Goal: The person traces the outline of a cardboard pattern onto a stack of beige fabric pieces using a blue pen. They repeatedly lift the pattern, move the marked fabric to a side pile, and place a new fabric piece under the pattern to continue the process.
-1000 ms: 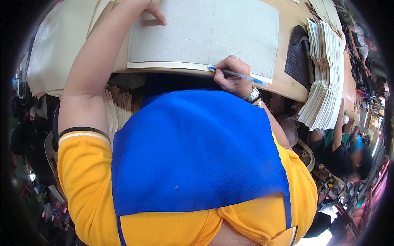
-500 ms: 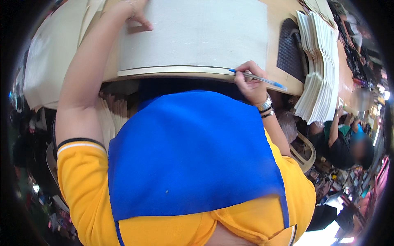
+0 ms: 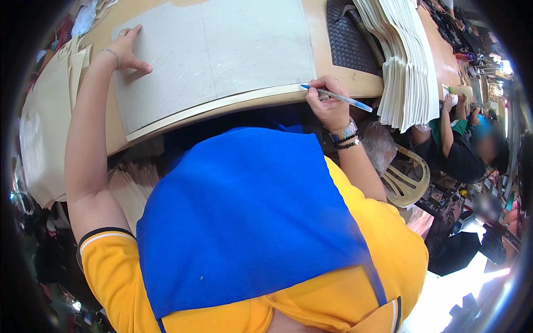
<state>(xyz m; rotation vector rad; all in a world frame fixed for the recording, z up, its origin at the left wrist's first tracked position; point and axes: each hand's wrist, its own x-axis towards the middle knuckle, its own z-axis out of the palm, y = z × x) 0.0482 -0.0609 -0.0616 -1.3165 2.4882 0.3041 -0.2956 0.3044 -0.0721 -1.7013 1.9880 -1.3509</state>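
A large grey sheet (image 3: 222,44) lies on the table, with a pale strip of paper (image 3: 222,105) showing from under its near edge. My left hand (image 3: 127,53) rests on the sheet's left part, fingers and thumb spread. At the right end of the near edge, my right hand (image 3: 330,102) is closed round a ballpoint pen (image 3: 348,101) with a clear barrel and blue ends. The pen's tip points left and meets the pale strip near the sheet's right corner; whether it leaves a mark is too small to tell.
To the right are a dark textured pad (image 3: 352,47) and a tall stack of folded cream sheets (image 3: 408,72). Large pale sheets (image 3: 50,122) overhang the table on the left. Below the right side stands a plastic chair (image 3: 408,177). Another person (image 3: 463,147) sits farther right.
The pen in my right hand has moved rightward along the sheet's near edge to its corner. My left hand stays on the sheet. The whole view has shifted and tilted.
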